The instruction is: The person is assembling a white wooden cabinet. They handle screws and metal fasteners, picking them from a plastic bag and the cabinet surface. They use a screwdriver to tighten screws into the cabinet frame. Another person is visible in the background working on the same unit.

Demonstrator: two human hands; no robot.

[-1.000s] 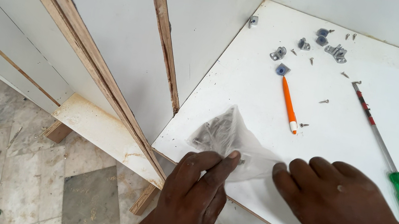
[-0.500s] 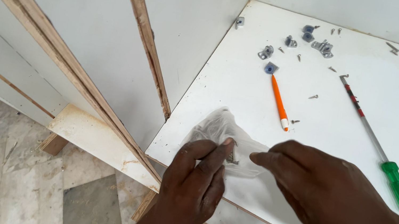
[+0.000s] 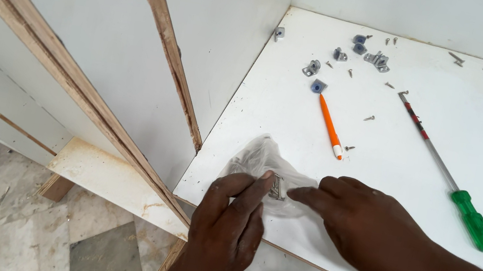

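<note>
Head view: a small clear plastic bag is pressed flat on the white panel, right under both hands. The left hand is laid on the bag's near edge, fingers together and thumb pinching the film; the right hand is set just beside it, index finger on the bag where a small metal fitting shows through. The bag is judged light, soft, crinkly and slippery, easily torn by sharp hardware inside. It is best taken at the mouth or gathered film, not the contents. Beyond the hands, an orange pen, loose screws and brackets, and a green-handled screwdriver are seen.
</note>
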